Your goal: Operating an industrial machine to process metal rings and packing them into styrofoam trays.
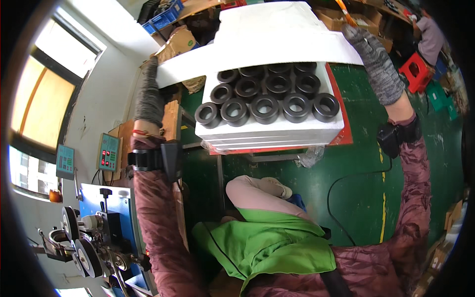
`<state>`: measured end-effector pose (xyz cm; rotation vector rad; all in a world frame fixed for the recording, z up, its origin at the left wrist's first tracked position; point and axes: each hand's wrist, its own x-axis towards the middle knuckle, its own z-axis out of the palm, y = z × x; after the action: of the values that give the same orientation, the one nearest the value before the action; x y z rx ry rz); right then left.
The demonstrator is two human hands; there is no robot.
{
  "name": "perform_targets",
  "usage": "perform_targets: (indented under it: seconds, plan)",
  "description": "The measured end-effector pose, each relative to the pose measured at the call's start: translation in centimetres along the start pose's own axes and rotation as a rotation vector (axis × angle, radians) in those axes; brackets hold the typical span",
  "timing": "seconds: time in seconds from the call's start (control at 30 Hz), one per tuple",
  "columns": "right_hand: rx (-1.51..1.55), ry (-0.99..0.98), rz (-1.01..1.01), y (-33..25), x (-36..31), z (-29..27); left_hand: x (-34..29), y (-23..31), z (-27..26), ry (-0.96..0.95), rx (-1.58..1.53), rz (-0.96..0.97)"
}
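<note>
Between my hands stretches a long white sheet (262,49), probably foam, above rows of black rings (264,109). My left hand (148,96), in a grey knit glove, is closed at the sheet's left end. At its right end my right hand (378,62), gloved too, is closed on the edge. A thin orange and yellow object (346,12) shows just beyond the right fingertips; whether I hold it is unclear. The rings stand in rows on a stack of white foam slabs (272,136), and the sheet hides the farther rows.
Another white panel (267,17) lies beyond the sheet. Under the slabs is a red board (341,131). To the left stand a machine with wheels (81,250) and a digital display box (108,152). A red stool (416,72) and a person (429,37) are at far right.
</note>
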<state>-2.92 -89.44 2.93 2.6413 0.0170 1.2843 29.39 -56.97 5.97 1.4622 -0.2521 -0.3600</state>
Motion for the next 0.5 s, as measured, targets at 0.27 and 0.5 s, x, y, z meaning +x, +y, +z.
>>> perform_targets:
  seconds: [0.27, 0.5]
  plan:
    - [0.115, 0.103, 0.081, 3.9, -2.5, 0.4, -2.7, 1.3, 2.3, -0.007, 0.097, 0.132]
    - [0.662, 0.013, 0.189, -3.0, 0.2, 0.4, 0.5, 0.0, -1.9, 0.151, -0.010, -0.107]
